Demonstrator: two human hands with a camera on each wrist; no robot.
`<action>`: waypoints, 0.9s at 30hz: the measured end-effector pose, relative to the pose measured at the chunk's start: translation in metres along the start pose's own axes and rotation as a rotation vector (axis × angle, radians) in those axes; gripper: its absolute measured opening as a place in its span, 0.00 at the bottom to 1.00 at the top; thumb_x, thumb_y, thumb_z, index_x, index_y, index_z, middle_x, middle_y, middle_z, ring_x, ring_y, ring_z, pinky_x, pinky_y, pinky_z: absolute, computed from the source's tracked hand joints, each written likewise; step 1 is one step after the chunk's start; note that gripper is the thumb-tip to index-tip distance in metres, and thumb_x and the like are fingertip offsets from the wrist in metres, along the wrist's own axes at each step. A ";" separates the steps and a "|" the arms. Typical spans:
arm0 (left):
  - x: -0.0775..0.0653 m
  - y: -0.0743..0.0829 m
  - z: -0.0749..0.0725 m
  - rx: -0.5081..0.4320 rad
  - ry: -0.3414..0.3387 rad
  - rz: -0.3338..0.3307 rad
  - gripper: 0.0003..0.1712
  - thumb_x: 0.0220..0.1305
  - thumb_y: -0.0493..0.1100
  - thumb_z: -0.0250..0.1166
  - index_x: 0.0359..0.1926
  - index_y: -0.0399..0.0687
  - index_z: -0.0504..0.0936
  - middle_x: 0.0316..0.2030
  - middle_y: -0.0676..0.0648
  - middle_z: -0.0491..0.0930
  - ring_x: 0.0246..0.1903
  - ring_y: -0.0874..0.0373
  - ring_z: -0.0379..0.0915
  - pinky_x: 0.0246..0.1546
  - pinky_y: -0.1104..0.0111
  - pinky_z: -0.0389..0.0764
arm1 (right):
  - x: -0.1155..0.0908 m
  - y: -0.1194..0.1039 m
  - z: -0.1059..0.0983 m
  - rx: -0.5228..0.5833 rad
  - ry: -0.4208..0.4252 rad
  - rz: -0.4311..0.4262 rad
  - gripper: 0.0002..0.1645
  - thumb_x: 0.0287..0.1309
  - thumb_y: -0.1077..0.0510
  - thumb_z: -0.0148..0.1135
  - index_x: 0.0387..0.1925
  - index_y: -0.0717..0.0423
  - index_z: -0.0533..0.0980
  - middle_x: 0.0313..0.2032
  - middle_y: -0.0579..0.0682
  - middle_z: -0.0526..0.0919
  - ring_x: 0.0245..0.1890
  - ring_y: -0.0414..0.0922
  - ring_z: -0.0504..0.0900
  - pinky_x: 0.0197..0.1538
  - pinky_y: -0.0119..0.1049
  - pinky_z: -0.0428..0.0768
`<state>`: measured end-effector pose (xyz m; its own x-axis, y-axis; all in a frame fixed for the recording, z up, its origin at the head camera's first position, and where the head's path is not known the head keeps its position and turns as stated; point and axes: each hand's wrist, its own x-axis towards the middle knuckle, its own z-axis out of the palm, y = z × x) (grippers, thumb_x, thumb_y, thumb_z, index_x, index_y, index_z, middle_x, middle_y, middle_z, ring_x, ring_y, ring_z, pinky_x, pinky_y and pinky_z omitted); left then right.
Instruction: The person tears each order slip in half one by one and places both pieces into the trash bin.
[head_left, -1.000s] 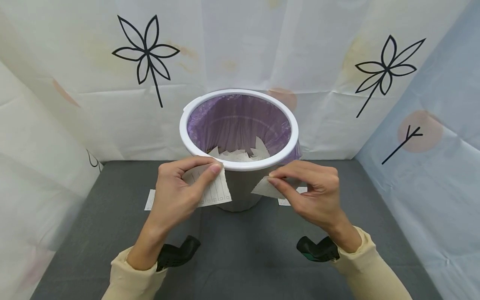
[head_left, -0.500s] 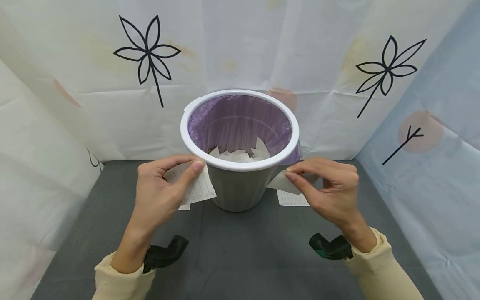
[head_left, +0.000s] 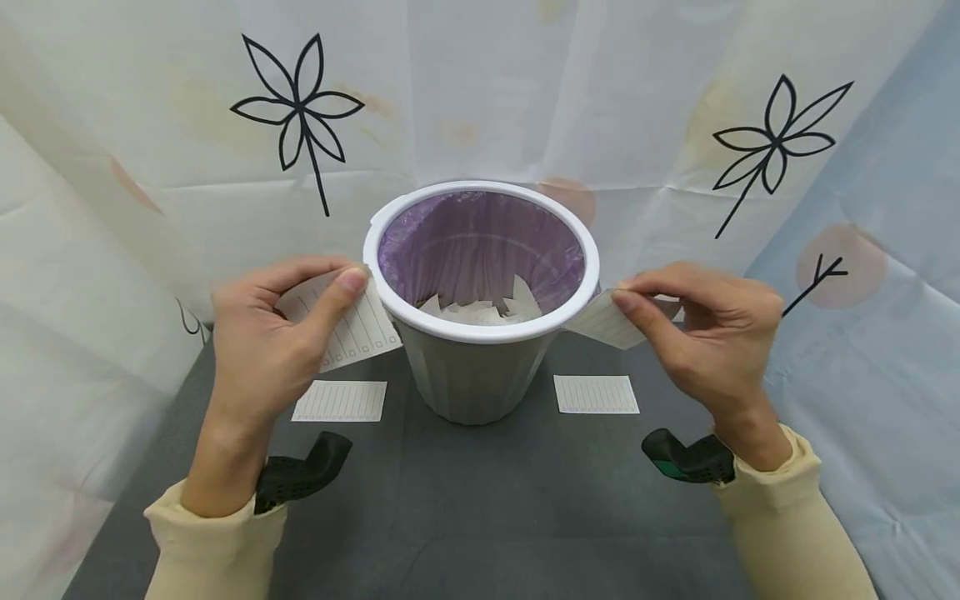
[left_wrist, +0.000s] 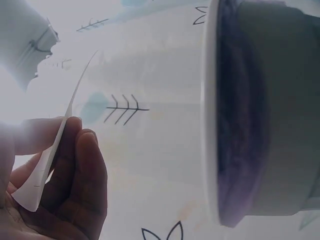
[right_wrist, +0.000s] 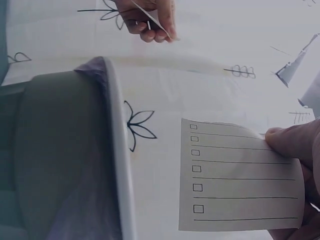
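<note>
My left hand (head_left: 273, 333) pinches a torn piece of lined paper (head_left: 360, 333) between thumb and fingers, left of the bin's rim. On the other side, my right hand (head_left: 697, 333) pinches another lined paper piece (right_wrist: 240, 180), its printed checkboxes showing in the right wrist view. Between the hands stands a round bin (head_left: 476, 375) with a white rim and a purple liner (head_left: 480, 242). Torn paper scraps (head_left: 480, 312) lie inside it. The left wrist view shows the left piece (left_wrist: 57, 135) nearly edge-on.
Two lined paper sheets lie flat on the dark grey table (head_left: 480, 517): a left sheet (head_left: 341, 402) and a right sheet (head_left: 596, 394), either side of the bin's base. White cloth walls with leaf drawings (head_left: 300, 104) enclose the table at the back and sides.
Both hands have moved apart and upward, each carrying its paper piece. The two sheets on the table, partly hidden before, now show fully.
</note>
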<state>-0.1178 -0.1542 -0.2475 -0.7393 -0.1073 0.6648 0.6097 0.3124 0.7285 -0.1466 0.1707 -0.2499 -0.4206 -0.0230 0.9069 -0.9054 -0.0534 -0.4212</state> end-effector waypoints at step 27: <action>0.099 0.005 0.029 -0.082 -0.022 -0.057 0.07 0.62 0.37 0.71 0.37 0.36 0.90 0.35 0.47 0.85 0.37 0.55 0.77 0.35 0.71 0.80 | 0.086 0.068 0.008 0.115 0.199 0.207 0.04 0.47 0.77 0.71 0.29 0.76 0.84 0.27 0.61 0.86 0.25 0.47 0.79 0.35 0.34 0.78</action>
<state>-0.1966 -0.1358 -0.1827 -0.7788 -0.1017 0.6190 0.5875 0.2276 0.7766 -0.2437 0.1570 -0.2005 -0.6087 0.1501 0.7790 -0.7916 -0.1810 -0.5837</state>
